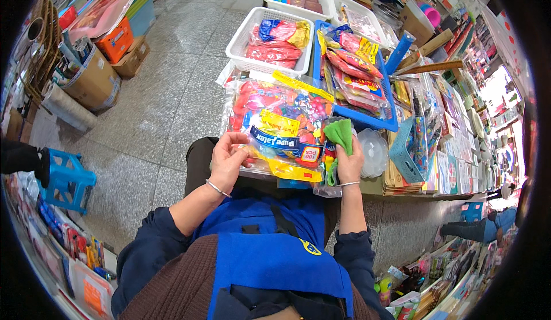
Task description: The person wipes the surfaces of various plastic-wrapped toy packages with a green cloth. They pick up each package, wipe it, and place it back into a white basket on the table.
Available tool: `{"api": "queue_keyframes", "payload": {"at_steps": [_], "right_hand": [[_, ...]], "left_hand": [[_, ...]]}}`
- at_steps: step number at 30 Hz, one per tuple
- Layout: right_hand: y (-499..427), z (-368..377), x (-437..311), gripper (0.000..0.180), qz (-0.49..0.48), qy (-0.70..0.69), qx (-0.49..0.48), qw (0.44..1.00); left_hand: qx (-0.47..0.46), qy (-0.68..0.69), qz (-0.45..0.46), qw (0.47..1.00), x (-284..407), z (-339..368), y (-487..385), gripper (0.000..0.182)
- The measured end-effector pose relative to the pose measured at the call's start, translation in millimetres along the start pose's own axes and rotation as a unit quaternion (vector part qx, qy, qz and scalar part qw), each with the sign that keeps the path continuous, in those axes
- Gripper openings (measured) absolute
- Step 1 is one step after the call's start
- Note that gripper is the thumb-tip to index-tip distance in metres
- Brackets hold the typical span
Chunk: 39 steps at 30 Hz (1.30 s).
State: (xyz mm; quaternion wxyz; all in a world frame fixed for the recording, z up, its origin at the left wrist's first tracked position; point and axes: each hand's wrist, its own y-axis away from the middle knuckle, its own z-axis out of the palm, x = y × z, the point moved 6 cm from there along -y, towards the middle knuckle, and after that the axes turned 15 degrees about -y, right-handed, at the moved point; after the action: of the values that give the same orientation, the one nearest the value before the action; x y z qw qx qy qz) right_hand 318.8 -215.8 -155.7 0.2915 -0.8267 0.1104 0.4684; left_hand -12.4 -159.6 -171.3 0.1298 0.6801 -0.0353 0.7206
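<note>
A clear plastic bag of colourful party balloons with yellow strips lies before me at the table's near corner, its printing upside down to me. My left hand is at the bag's lower left edge, thumb and fingers curled close together; whether they pinch the plastic is hard to tell. My right hand grips a green cloth beside the bag's right edge. Part of the cloth hangs below that hand, over other packets. Just right of it sits a clear scalloped plastic dish.
Behind the bag stand a white basket of balloon packets and a blue basket with more packets. A light-blue basket and stacked paper goods line the right. At left are a blue stool, a person's leg and a cardboard box of rolls.
</note>
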Motion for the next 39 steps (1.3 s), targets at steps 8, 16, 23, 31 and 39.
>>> {"api": "queue_keyframes", "payload": {"at_steps": [8,16,23,31,39], "right_hand": [[-8.5,-23.4,-28.9,0.042,-0.063,0.027,0.044,0.997],[-17.1,0.9,-42.5,0.05,-0.079,0.083,0.002,0.993],[-36.4,28.7,-59.6,0.055,-0.127,0.134,-0.027,0.982],[-42.1,109.4,-46.6,0.051,-0.206,0.083,-0.167,0.961],[-31.8,132.4,-12.0,0.068,-0.139,0.1,-0.176,0.969]], "left_hand": [[0.045,-0.275,0.26,0.924,68.2,3.9,-11.7,0.02],[-0.092,-0.476,0.461,0.743,101.9,90.9,-88.8,0.05],[-0.171,-0.719,0.315,0.595,8.0,122.7,-119.1,0.09],[-0.201,-0.731,0.296,0.581,-9.8,115.4,-98.0,0.083],[-0.327,-0.536,0.246,0.738,45.3,75.4,-156.4,0.038]]}}
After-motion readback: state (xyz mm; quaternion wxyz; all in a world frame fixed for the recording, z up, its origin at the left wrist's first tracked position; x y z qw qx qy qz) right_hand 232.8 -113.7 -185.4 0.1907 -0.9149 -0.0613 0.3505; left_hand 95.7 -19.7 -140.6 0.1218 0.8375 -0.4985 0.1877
